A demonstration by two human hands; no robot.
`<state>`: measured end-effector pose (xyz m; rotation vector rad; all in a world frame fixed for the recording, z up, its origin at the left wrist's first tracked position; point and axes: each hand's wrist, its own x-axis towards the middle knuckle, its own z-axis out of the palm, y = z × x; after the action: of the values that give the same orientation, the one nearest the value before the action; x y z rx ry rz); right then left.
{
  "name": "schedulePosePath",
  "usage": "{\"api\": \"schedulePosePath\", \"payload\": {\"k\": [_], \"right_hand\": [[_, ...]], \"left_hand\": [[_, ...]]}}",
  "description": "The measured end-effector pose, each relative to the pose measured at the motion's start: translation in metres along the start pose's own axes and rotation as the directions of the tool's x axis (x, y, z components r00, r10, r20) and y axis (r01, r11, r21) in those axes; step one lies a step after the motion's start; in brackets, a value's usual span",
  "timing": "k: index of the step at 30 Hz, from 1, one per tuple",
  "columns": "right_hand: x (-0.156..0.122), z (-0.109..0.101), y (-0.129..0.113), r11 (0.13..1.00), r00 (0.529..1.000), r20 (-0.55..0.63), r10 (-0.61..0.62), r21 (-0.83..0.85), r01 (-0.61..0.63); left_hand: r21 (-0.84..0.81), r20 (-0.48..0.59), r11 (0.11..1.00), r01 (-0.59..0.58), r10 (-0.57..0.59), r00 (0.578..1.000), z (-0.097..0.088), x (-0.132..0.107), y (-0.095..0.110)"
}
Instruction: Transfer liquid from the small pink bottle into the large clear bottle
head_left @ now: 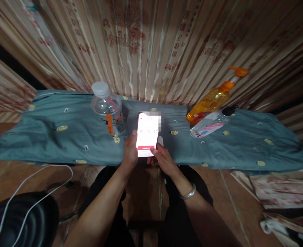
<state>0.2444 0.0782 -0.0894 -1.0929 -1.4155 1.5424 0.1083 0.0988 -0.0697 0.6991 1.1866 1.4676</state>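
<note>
A smartphone (pixel 147 137) with a bright white screen is held upright over the front middle of the cloth-covered table. Its screen shows "00 10 47" and a red bar near the bottom. My left hand (pixel 131 151) is closed around its left edge, thumb along the side. My right hand (pixel 164 158) is at its lower right corner, the thumb on the screen by the red bar and the other fingers partly hidden behind. A clear plastic bottle (pixel 107 111) with a white cap and orange label stands just left of the phone.
To the right are an orange pump bottle (pixel 208 103) and a clear bottle with a black cap (pixel 209 125). A teal patterned cloth (pixel 64 144) covers the table. Pleated curtains (pixel 146 51) hang behind. A white cable (pixel 35 202) loops over a round black object (pixel 45 223) at lower left.
</note>
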Motion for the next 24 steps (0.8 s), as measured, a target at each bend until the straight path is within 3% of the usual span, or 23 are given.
{"api": "schedulePosePath", "payload": {"k": [11,24], "right_hand": [[-0.003,0.003,0.0,0.998,0.998,-0.042,-0.044,-0.05,0.042],[-0.007,0.001,0.002,0.99,0.996,-0.064,-0.055,-0.132,0.046]], "left_hand": [[-0.01,-0.007,1.0,0.021,-0.021,1.0,-0.005,0.003,-0.008],[-0.002,0.129,0.998,0.061,-0.061,0.99,-0.016,0.006,-0.003]]}}
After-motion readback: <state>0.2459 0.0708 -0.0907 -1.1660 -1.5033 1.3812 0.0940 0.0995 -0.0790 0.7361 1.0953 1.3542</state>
